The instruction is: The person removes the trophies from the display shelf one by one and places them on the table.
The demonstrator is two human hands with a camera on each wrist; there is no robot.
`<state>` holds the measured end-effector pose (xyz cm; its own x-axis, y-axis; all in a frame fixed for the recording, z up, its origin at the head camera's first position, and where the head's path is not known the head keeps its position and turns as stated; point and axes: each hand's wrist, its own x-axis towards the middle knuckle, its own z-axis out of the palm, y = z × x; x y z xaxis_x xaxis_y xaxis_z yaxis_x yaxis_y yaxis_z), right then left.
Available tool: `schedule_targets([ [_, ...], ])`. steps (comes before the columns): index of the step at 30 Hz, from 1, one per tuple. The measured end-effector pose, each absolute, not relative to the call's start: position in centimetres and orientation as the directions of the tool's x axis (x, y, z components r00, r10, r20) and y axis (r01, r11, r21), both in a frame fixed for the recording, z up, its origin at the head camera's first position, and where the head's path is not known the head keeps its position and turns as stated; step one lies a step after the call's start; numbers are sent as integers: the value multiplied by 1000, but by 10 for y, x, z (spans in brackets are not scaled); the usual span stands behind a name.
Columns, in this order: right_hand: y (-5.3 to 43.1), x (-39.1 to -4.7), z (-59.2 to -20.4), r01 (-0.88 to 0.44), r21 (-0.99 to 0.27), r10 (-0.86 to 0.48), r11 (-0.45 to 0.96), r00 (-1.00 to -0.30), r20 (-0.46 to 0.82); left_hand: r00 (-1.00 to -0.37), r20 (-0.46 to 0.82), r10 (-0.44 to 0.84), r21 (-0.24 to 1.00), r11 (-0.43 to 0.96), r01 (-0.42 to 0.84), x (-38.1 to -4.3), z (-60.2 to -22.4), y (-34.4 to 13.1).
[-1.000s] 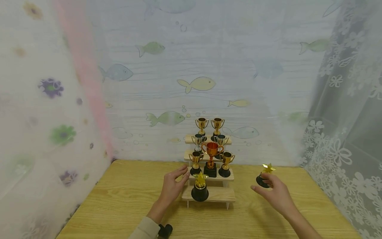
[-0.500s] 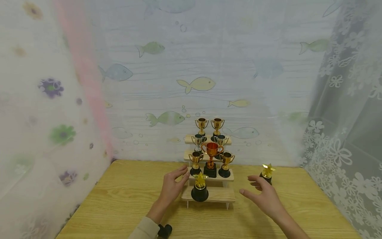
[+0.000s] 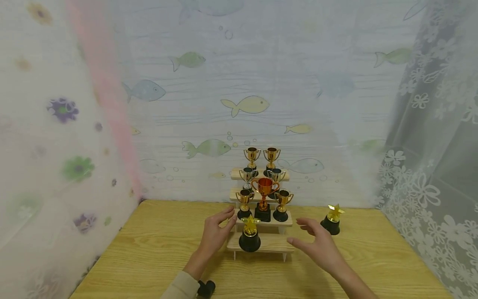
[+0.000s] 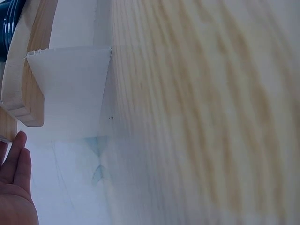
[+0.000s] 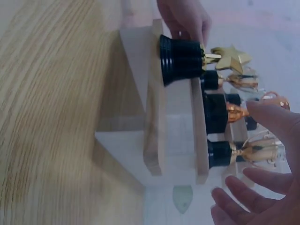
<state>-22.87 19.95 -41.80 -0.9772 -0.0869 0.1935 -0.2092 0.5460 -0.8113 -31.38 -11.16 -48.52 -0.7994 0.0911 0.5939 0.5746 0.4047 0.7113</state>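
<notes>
A stepped wooden stand (image 3: pixel 274 246) rises in tiers and bears several small trophies. On its lowest step, toward the left end, stands a gold star trophy (image 3: pixel 249 240) with a black base. My left hand (image 3: pixel 216 231) is at the stand's left side, fingers extended; the left wrist view shows its fingertips (image 4: pixel 22 138) by a step end, and I cannot tell if they touch. My right hand (image 3: pixel 318 246), thumb and fingers spread with nothing between them, hovers just right of the stand. Behind it on the table, a second star trophy (image 3: pixel 331 223) stands upright.
An orange cup trophy (image 3: pixel 264 187) stands between two gold cups on the second step. Silver cups (image 3: pixel 247 175) and gold cups (image 3: pixel 271 155) fill the tiers above. A small black object (image 3: pixel 206 289) sits beside the left sleeve. Fish-patterned fabric hangs behind the wooden table (image 3: pixel 164 241).
My right hand has moved left, away from the star trophy on the right, toward the stand. That trophy was tilted by the hand and now stands upright. The left hand has stayed put.
</notes>
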Motion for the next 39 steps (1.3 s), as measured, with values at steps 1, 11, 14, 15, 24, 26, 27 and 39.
schedule_targets([
  [1,197,-229,-418,-216,-812,-91,542,-976,198,-798,596,92,708,408,576,-314,-485,-112],
  [11,176,-233,-425,-306,-807,-152,506,-952,266,-805,585,97,714,409,568,-314,-486,-112],
  [14,172,-234,-428,-326,-809,-171,490,-945,278,-806,584,97,715,410,567,-314,-486,-112],
  [15,170,-235,-429,-334,-809,-178,484,-942,283,-805,585,96,713,412,567,-314,-486,-112],
  [24,155,-240,-435,-325,-822,-184,467,-945,269,-785,610,105,685,428,590,-314,-486,-113],
  [26,152,-242,-437,-321,-826,-184,463,-947,264,-785,610,105,687,423,590,-313,-486,-113],
  [27,150,-242,-438,-322,-826,-185,462,-946,266,-788,607,104,692,419,588,-313,-485,-113],
  [39,133,-249,-450,-405,-787,-258,465,-912,318,-801,591,98,714,400,575,-313,-486,-113],
])
